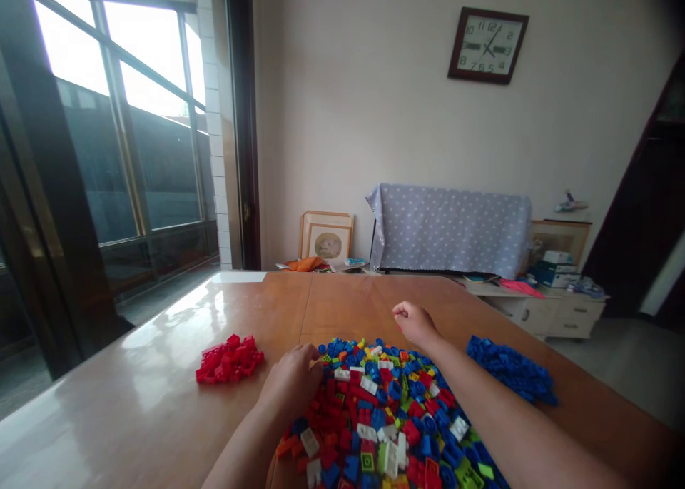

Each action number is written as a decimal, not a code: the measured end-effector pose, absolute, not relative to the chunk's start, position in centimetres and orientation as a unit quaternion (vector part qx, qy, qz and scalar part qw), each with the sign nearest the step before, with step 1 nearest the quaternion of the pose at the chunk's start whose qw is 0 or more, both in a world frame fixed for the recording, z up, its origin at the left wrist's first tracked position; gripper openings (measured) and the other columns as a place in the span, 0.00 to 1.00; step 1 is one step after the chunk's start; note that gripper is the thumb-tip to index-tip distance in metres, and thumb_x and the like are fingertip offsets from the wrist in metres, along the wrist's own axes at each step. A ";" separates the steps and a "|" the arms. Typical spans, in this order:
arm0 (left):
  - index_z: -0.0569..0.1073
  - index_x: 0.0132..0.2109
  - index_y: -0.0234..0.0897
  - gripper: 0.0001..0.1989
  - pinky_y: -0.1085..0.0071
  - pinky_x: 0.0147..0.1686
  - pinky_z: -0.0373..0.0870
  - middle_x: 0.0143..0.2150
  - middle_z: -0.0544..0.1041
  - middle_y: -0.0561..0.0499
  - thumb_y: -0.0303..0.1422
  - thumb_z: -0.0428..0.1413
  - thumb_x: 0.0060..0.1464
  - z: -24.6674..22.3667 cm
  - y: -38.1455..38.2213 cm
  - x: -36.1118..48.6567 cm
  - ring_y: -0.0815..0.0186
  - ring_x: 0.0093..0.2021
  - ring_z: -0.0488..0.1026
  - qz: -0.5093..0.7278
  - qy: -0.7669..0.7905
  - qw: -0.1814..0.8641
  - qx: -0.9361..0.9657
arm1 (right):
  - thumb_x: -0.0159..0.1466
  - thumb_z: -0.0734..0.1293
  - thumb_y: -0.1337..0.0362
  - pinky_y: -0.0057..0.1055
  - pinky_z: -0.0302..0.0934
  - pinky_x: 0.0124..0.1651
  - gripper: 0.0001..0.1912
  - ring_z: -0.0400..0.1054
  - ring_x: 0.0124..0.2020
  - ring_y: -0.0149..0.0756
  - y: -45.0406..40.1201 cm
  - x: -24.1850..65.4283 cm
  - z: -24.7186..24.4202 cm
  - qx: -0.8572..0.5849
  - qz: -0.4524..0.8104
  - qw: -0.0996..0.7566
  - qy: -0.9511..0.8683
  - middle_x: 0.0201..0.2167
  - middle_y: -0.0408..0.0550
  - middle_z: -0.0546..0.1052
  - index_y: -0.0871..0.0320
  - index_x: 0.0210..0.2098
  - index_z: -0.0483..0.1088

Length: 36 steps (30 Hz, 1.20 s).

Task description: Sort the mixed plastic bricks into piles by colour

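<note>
A large mixed pile of toy bricks (369, 403) in red, blue, white, green, yellow and orange spreads over the near middle of the table. My left hand (298, 376) is at the pile's left edge, fingers bent down by the bricks; what they hold, if anything, is hidden. Above the table, just beyond the far right part of the pile, my right hand (416, 323) is closed, with a tiny bit of red at its fingertips. A heap of red bricks (230, 359) lies left of my left hand. Blue bricks (511, 369) form another heap to the right of my right forearm.
The brown wooden table (342, 300) has a glossy top and a seam running away from me. Beyond it are a cloth-covered object (449, 228), framed pictures (327, 243) and a low cabinet (570, 318). A clock (488, 45) hangs on the wall; windows stand left.
</note>
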<state>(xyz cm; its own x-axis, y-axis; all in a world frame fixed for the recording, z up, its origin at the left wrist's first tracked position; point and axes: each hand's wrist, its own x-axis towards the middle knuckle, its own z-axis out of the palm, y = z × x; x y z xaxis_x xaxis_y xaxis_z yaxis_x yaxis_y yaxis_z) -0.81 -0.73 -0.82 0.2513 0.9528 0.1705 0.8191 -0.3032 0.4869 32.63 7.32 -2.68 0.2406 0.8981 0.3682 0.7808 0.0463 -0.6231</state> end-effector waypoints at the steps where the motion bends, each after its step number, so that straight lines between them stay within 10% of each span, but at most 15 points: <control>1: 0.75 0.46 0.41 0.12 0.72 0.42 0.65 0.50 0.79 0.48 0.37 0.50 0.60 -0.9 -0.7 -0.8 0.60 0.49 0.75 0.220 0.569 0.153 0.778 | 0.58 0.63 0.66 0.28 0.63 0.37 0.11 0.74 0.34 0.36 7.3 34.0 -3.1 -0.703 0.071 0.378 -0.599 0.33 0.46 0.81 0.55 0.37 0.76; 15: 0.73 0.44 0.42 0.10 0.72 0.42 0.65 0.46 0.79 0.48 0.37 0.51 0.60 -2.6 0.2 -0.8 0.61 0.47 0.75 0.221 0.548 0.130 0.797 | 0.68 0.65 0.63 0.40 0.65 0.56 0.15 0.70 0.54 0.41 7.7 41.9 -5.7 -0.780 0.104 0.276 -0.552 0.56 0.53 0.74 0.57 0.54 0.71; 36: 0.74 0.44 0.41 0.10 0.70 0.43 0.66 0.45 0.78 0.48 0.37 0.51 0.59 -2.1 0.1 -0.6 0.60 0.46 0.74 0.213 0.542 0.138 0.801 | 0.51 0.70 0.63 0.28 0.57 0.36 0.07 0.71 0.36 0.37 6.3 40.8 -4.8 -0.786 0.074 0.196 -0.582 0.36 0.47 0.78 0.53 0.30 0.78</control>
<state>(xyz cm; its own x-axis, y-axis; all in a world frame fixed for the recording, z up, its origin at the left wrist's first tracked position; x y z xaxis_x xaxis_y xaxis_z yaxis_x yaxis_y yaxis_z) -0.58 0.08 -2.07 0.3214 0.9274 0.1912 0.8103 -0.3738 0.4514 40.77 6.29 -4.76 0.3124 0.9434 0.1114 0.8850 -0.2465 -0.3949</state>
